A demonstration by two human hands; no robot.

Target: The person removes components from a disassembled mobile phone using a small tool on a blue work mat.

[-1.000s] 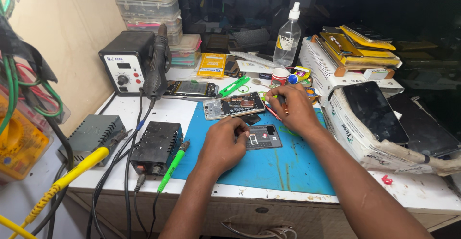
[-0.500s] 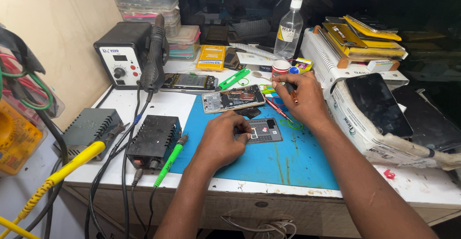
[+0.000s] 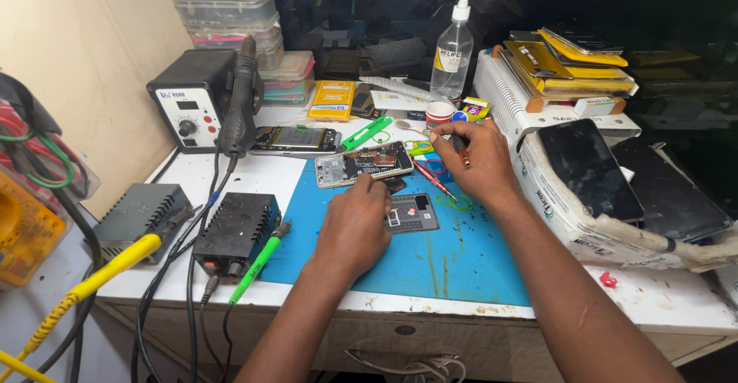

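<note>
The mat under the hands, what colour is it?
Blue, the mat; best seen in the head view.

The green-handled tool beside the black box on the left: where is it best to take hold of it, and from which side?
Grip the green-handled tool at the middle of its long handle, coming from above. It lies flat and slanted on the blue mat's edge; its metal tip points up-right, and the cable leaves the lower end.
</note>
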